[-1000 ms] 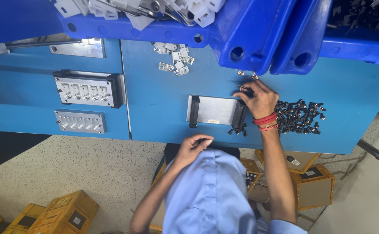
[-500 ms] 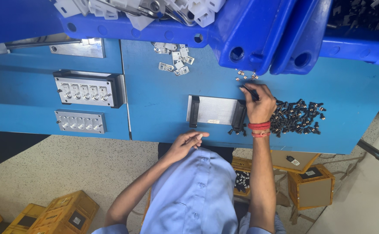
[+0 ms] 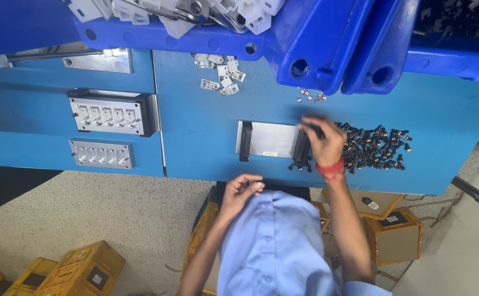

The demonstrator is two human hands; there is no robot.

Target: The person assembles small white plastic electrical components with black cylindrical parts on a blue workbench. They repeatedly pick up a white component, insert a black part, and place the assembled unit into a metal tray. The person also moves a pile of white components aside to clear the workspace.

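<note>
At centre frame the right hand (image 3: pixel 324 143) is pinching a small dark part over the right end of the metal fixture plate (image 3: pixel 269 140); the left hand (image 3: pixel 240 189) is curling loosely, empty, below it. A large heap of black parts (image 3: pixel 376 148) is lying at right, so most seems undone

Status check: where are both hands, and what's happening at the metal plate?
Right hand over right end of metal plate, fingers pinched, content blurred. Left hand off the bench, near the shirt, loosely curled. Pile of small black parts just right of plate.
</note>
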